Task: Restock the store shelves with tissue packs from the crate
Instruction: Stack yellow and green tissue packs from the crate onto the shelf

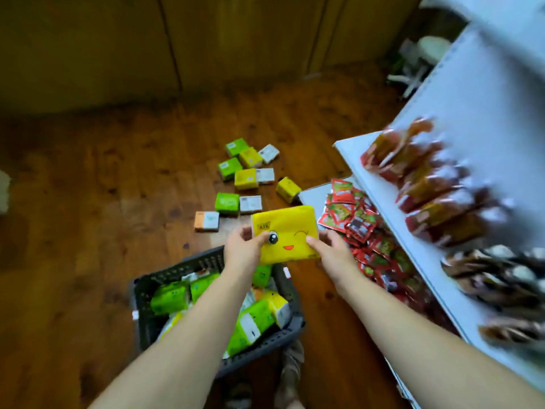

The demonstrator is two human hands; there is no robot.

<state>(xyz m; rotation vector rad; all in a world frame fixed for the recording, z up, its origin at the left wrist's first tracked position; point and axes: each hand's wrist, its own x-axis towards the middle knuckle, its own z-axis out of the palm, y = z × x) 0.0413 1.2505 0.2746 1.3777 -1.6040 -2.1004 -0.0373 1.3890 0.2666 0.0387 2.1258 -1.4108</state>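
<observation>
Above the crate (141, 302), a yellow pack (287, 231) with a winking face is up in the air, held flat and facing up. Both hands grip it: the left hand (243, 246) pinches its left edge with the thumb on top, and the right hand (331, 252) pinches its right edge the same way. The crate sits on the floor (88, 202) and has lots of green packs (169, 296) and some yellow ones piled inside, so I think most of the job is left. A bunch of small packs (244, 178) in green, yellow and white lies on the floor past the crate, not on any shelf. The shelves (351, 160) on the right hold red snack bags (354, 219) and other blurry bags. I can see no tissue packs on them, so the job looks like it has only begun.
</observation>
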